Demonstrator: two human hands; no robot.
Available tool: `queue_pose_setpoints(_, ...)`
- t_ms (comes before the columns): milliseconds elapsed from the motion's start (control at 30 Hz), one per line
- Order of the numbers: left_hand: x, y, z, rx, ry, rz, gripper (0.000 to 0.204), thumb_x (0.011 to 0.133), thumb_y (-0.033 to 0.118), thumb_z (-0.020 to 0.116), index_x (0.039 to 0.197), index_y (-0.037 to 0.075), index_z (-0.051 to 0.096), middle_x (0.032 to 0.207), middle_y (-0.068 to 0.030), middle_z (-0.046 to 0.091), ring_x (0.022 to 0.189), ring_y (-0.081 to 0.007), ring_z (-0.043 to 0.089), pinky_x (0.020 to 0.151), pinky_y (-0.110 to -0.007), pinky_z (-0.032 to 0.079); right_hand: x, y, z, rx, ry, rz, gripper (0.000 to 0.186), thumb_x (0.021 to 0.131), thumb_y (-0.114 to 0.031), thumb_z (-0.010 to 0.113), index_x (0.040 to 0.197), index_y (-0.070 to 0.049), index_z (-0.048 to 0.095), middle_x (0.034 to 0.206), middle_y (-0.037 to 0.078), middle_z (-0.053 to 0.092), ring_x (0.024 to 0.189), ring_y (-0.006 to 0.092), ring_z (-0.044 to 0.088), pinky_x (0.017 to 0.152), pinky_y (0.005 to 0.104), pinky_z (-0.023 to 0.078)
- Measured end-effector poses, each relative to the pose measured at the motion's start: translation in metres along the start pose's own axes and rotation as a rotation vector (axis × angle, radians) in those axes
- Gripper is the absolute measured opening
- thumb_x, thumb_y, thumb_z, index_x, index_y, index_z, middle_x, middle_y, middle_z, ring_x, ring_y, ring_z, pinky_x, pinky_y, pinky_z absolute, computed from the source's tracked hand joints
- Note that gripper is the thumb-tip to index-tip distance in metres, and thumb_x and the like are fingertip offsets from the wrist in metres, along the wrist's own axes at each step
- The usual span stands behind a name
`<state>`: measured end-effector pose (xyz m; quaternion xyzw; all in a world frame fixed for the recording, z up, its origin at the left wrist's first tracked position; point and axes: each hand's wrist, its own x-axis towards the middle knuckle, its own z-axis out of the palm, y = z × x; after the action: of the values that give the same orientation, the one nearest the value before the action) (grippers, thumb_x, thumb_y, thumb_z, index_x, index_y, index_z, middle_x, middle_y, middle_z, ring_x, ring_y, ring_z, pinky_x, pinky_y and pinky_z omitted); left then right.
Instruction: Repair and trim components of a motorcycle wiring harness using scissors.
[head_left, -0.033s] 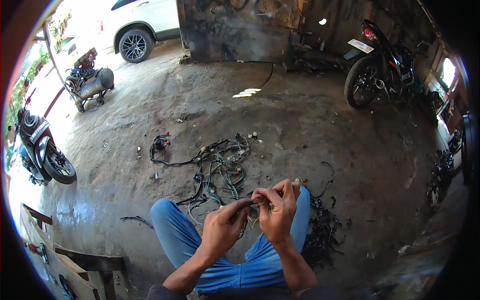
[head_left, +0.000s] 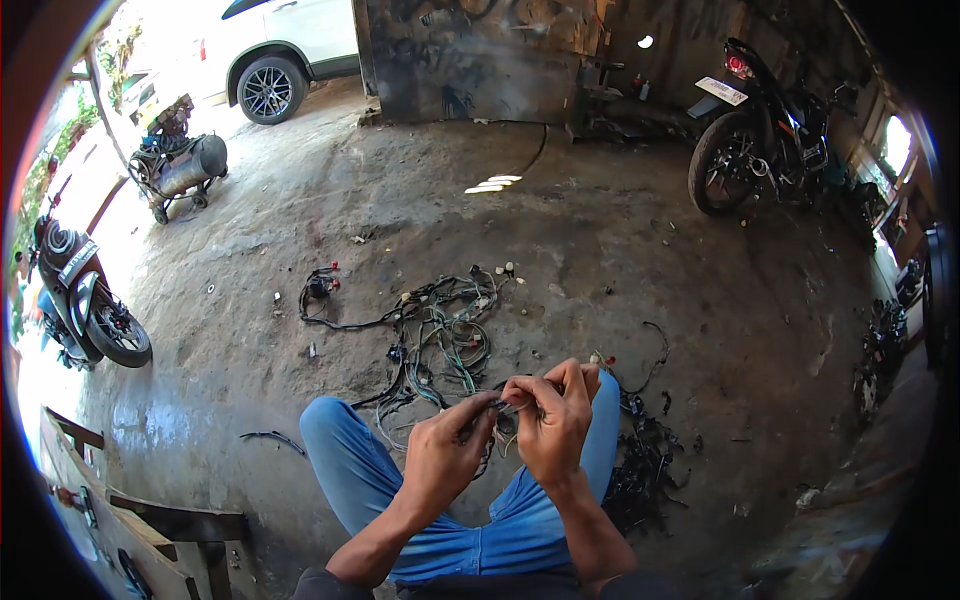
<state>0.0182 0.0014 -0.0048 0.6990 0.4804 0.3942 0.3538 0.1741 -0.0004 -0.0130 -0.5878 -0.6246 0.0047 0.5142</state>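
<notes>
In front of my lap, my left hand [head_left: 445, 450] pinches a thin dark wire [head_left: 501, 404] between thumb and forefinger. Close against it, my right hand [head_left: 553, 430] grips the same wire with curled fingertips, which hide most of it. Past my knees a tangled wiring harness [head_left: 440, 320], black and green with white and red connectors, is spread on the concrete floor. Its near wires run toward my hands, partly hidden behind them. Both forearms rest over my blue jeans [head_left: 350, 450].
Black scraps [head_left: 640, 465] lie beside my right knee. A short black strip [head_left: 273, 437] is on the floor at left. Around stand a wooden bench [head_left: 185, 520], a scooter [head_left: 85, 290], a compressor [head_left: 185, 170], a white car [head_left: 315, 40] and a motorcycle [head_left: 760, 140].
My left thumb and fingertips have shifted slightly, showing more of the dark wire between the hands. My right hand stays nearly still.
</notes>
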Motion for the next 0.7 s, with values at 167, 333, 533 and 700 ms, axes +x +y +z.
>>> queue_pose_setpoints(167, 0.013, -0.025, 0.009, -0.051, 0.035, -0.082, 0.028, 0.102, 0.018, 0.071, 0.121, -0.002, 0.073, 0.079, -0.0138, 0.073, 0.061, -0.0116, 0.060, 0.058, -0.031, 0.049, -0.010, 0.008, 0.004, -0.034, -0.042, -0.029, 0.009, 0.085, -0.019, 0.083, 0.093, -0.015, 0.081, 0.080, -0.002, 0.051, 0.088, 0.0210, 0.044, 0.081, 0.0383, 0.032)
queue_pose_setpoints(333, 0.014, -0.042, 0.001, -0.833, -0.190, -0.559, 0.032, 0.107, 0.023, 0.066, 0.126, -0.003, 0.066, 0.068, 0.0083, 0.046, 0.051, -0.0017, 0.036, 0.047, -0.023, 0.027, -0.034, 0.017, 0.011, -0.023, 0.002, 0.010, 0.008, 0.084, -0.017, 0.084, 0.092, -0.015, 0.082, 0.075, -0.003, 0.049, 0.082, 0.0198, 0.043, 0.080, 0.0375, 0.032)
queue_pose_setpoints(533, 0.008, -0.048, 0.005, -1.164, -0.095, -0.659, 0.026, 0.110, 0.023, 0.062, 0.124, 0.002, 0.066, 0.066, 0.0109, 0.033, 0.049, -0.0007, 0.027, 0.045, -0.022, 0.020, -0.063, 0.038, 0.043, -0.085, 0.106, -0.001, 0.007, 0.082, -0.014, 0.085, 0.089, -0.016, 0.083, 0.071, -0.003, 0.044, 0.079, 0.0188, 0.040, 0.078, 0.0374, 0.030)
queue_pose_setpoints(700, -0.001, -0.037, 0.007, -1.069, -0.136, -0.506, 0.037, 0.117, 0.027, 0.043, 0.138, 0.002, 0.059, 0.064, 0.0087, 0.032, 0.047, -0.0021, 0.027, 0.043, -0.023, 0.020, -0.061, 0.054, 0.059, -0.148, 0.164, -0.068, 0.010, 0.081, -0.023, 0.089, 0.088, -0.020, 0.083, 0.075, -0.002, 0.046, 0.087, 0.0218, 0.042, 0.081, 0.0410, 0.030)
